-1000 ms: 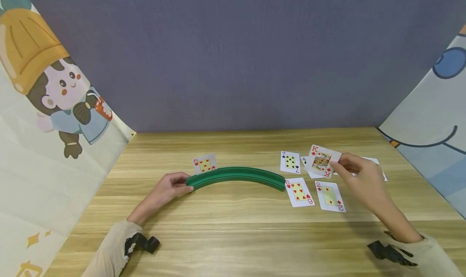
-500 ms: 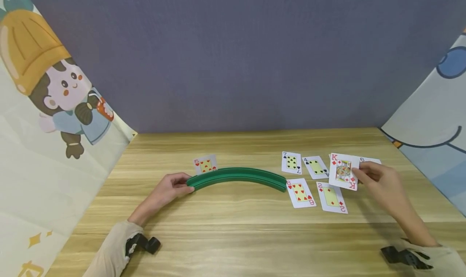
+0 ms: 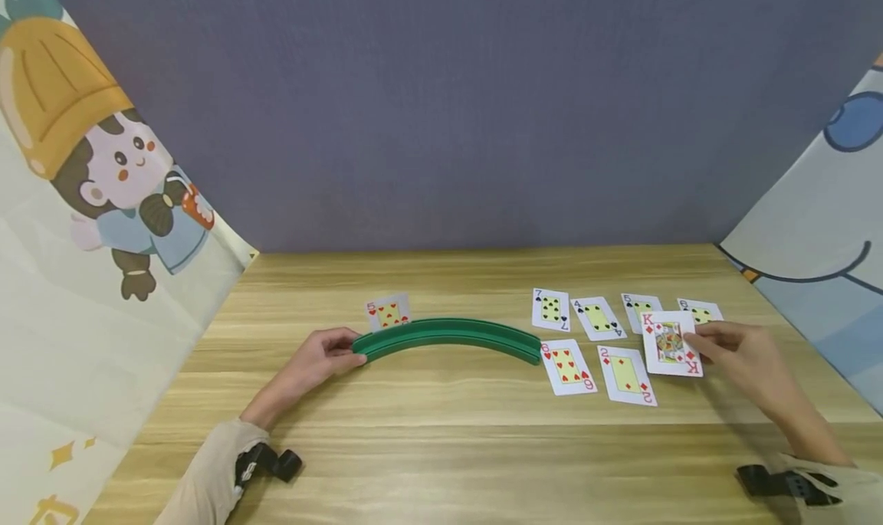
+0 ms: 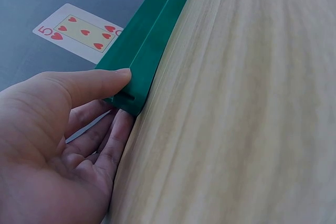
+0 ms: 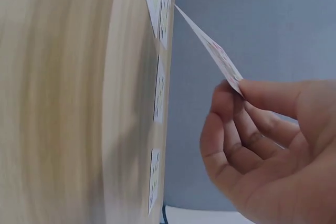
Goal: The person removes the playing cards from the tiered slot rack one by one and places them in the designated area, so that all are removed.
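Observation:
My left hand [image 3: 313,368] pinches the left end of a curved green card holder [image 3: 448,330]; in the left wrist view the thumb lies on top and the other fingers reach to its end. The five of hearts [image 3: 388,312] shows behind the holder's back edge, near its left end. At right, my right hand [image 3: 752,364] pinches the king of diamonds [image 3: 665,347] by its right edge. The right wrist view has this playing card [image 5: 218,56] tilted, raised off the table. Seen from the head, it covers part of the five of spades [image 3: 638,304].
Face-up on the wooden table [image 3: 441,448] lie the seven of spades [image 3: 550,309], four of spades [image 3: 597,318], six of hearts [image 3: 568,367], two of diamonds [image 3: 628,375] and a partly hidden black six [image 3: 700,310]. The holder's right end meets the six of hearts. A grey wall stands behind.
My right hand has carried the king of diamonds to the right and nearer to me, uncovering the four of spades and part of the five of spades. The left hand and holder stay put.

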A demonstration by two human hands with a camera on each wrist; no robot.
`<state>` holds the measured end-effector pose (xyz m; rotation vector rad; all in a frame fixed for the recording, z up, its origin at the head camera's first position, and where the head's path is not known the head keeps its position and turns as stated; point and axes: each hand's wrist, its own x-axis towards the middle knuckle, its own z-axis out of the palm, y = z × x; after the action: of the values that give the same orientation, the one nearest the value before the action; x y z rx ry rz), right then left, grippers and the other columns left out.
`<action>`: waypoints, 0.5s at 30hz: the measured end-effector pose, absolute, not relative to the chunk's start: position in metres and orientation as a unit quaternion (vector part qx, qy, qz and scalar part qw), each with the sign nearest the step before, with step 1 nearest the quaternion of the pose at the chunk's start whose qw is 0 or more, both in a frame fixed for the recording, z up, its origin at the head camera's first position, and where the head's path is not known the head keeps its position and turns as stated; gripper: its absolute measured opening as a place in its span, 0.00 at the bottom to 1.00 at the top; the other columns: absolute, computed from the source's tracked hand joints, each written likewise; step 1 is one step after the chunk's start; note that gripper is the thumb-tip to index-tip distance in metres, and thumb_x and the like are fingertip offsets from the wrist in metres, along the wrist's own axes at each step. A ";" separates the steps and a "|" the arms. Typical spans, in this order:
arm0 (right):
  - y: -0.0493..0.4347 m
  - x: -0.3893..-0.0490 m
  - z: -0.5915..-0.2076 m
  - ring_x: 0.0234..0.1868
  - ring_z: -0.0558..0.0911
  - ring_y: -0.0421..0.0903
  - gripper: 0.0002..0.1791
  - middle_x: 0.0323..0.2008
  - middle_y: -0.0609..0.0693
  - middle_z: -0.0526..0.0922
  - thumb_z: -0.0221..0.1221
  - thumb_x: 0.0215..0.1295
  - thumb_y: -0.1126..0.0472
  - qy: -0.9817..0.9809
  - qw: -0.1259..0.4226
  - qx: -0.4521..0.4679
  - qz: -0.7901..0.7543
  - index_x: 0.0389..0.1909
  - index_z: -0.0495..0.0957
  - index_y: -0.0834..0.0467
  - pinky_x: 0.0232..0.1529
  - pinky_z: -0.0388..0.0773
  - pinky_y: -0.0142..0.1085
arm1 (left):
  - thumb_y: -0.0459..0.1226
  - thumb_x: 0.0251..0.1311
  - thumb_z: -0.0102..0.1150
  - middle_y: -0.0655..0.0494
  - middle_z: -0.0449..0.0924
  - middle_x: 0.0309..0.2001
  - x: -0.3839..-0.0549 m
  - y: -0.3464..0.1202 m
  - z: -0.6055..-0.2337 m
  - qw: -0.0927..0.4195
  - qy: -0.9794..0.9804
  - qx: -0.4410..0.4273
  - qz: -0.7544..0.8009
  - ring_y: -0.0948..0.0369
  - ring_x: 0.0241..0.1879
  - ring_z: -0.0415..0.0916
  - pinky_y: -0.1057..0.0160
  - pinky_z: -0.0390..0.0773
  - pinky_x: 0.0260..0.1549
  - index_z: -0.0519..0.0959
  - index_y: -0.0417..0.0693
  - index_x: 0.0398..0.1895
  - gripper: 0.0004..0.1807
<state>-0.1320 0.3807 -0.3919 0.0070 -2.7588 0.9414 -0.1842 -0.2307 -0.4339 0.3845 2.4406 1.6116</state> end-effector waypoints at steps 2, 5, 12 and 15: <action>0.384 -0.132 -0.394 0.27 0.77 0.28 0.22 0.35 0.63 0.86 0.60 0.71 0.54 -0.944 0.105 0.003 0.314 0.47 0.80 0.73 0.27 0.71 0.25 | 0.37 0.59 0.70 0.42 0.81 0.49 -0.185 -0.231 -0.434 0.096 0.824 0.129 0.543 0.54 0.45 0.81 0.66 0.82 0.43 0.80 0.37 0.52 0.20; 0.389 -0.131 -0.396 0.27 0.76 0.28 0.22 0.36 0.64 0.86 0.61 0.70 0.55 -0.948 0.090 0.003 0.305 0.46 0.79 0.75 0.25 0.71 0.27 | 0.37 0.59 0.70 0.43 0.81 0.49 -0.185 -0.231 -0.434 0.096 0.826 0.129 0.540 0.54 0.45 0.81 0.66 0.82 0.43 0.80 0.37 0.52 0.20; 0.398 -0.134 -0.400 0.27 0.76 0.39 0.27 0.32 0.57 0.86 0.61 0.71 0.52 -0.963 0.031 -0.007 0.267 0.49 0.77 0.77 0.25 0.71 0.30 | 0.36 0.59 0.69 0.42 0.81 0.47 -0.185 -0.230 -0.434 0.093 0.823 0.136 0.544 0.55 0.43 0.81 0.66 0.82 0.41 0.81 0.37 0.51 0.19; 0.401 -0.136 -0.401 0.28 0.77 0.42 0.28 0.32 0.57 0.86 0.61 0.70 0.52 -0.962 -0.004 -0.015 0.273 0.50 0.76 0.78 0.25 0.73 0.31 | 0.36 0.59 0.69 0.41 0.81 0.47 -0.186 -0.231 -0.435 0.095 0.819 0.138 0.548 0.56 0.42 0.81 0.66 0.82 0.41 0.81 0.36 0.51 0.19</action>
<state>-0.1356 0.4012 -0.4011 -0.0480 -3.0294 0.8588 -0.1856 -0.2306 -0.4345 0.4082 2.4286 1.6258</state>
